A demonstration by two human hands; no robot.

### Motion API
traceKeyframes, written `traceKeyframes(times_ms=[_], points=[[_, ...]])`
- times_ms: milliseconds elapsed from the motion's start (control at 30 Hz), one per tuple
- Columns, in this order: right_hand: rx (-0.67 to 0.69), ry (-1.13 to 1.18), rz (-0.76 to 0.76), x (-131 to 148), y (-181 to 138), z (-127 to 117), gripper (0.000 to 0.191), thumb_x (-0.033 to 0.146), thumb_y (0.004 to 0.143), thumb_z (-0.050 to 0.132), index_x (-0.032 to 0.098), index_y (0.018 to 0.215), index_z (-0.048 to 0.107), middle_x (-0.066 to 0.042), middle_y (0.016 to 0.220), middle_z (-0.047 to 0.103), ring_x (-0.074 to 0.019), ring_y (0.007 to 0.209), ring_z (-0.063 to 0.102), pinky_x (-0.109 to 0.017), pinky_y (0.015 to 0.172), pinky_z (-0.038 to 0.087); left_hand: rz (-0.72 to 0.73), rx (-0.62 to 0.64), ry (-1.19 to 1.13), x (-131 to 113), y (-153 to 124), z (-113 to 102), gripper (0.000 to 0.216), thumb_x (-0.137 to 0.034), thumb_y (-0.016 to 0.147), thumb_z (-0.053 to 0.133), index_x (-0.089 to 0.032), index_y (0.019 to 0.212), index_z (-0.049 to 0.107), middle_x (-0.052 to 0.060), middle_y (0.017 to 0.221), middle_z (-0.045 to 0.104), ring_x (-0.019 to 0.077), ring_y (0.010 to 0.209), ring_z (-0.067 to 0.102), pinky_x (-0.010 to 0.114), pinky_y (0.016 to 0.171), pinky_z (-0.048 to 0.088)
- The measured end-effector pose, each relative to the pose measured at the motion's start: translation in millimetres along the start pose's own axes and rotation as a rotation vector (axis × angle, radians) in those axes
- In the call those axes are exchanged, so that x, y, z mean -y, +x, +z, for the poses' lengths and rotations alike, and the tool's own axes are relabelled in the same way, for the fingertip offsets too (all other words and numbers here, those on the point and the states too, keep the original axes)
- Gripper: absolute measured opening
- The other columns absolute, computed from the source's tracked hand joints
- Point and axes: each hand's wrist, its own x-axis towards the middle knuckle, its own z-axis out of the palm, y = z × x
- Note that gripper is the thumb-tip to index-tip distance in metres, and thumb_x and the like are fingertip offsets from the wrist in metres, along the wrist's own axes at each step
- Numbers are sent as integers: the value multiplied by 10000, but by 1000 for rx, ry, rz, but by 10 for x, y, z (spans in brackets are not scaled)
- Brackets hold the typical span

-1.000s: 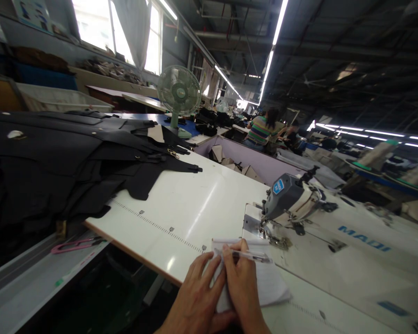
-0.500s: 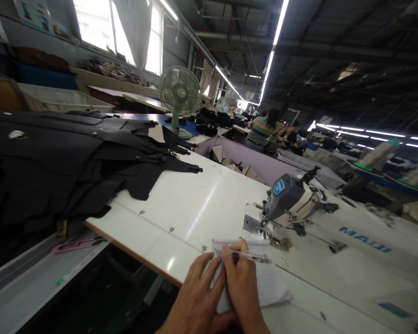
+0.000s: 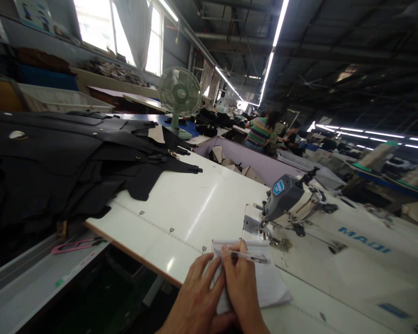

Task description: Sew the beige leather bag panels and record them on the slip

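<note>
A clear pen (image 3: 256, 257) is pinched between the thumb and fingers of my right hand (image 3: 243, 285), its barrel pointing right. Under both hands lies a white paper pad (image 3: 273, 285), its right corner slightly lifted. My left hand (image 3: 199, 294) rests on the pad's left side with fingers stretched out, right against my right hand. The writing tip is hidden by my fingers. Just beyond the pad stands a sewing machine (image 3: 334, 232), its needle area close to the pad's upper right edge.
Black cut pieces (image 3: 73, 162) are heaped on the left of the white table (image 3: 181, 199). Pink-handled snips (image 3: 75, 246) lie in a tray below. Behind are a green fan (image 3: 179, 90), a purple-walled bin (image 3: 244, 153) and a person in a striped shirt (image 3: 259, 131).
The pen has shifted very slightly in my right hand. My left hand and the pad stay in place. In the background, the person in the striped shirt has moved a little.
</note>
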Motion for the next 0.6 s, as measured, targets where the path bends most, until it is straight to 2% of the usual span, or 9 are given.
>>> traceKeyframes(times_ms=[400,500,600], points=[[-20,-8,-16,-6,11,11,266,465,930,419,223,822,440,-14,734,599,-194,684,601,-299,654,454,-31,-37,-1,-42,27,-48,804,-465,684,775,-167,1357,454,137,1376,440,364,1262,338,530,1024,407],[-12,-29,-14,-1,10,11,276,473,924,430,224,805,437,-9,714,593,-194,665,595,-298,643,447,-3,-3,2,-49,38,-87,777,-438,703,766,-161,1358,455,144,1374,443,361,1261,348,525,1022,413],[-23,-25,-7,-1,12,11,288,486,919,443,223,801,438,-7,697,593,-194,649,592,-297,634,445,-38,3,-4,-74,44,-116,762,-454,701,771,-174,1344,474,134,1378,444,352,1264,354,519,1036,403]])
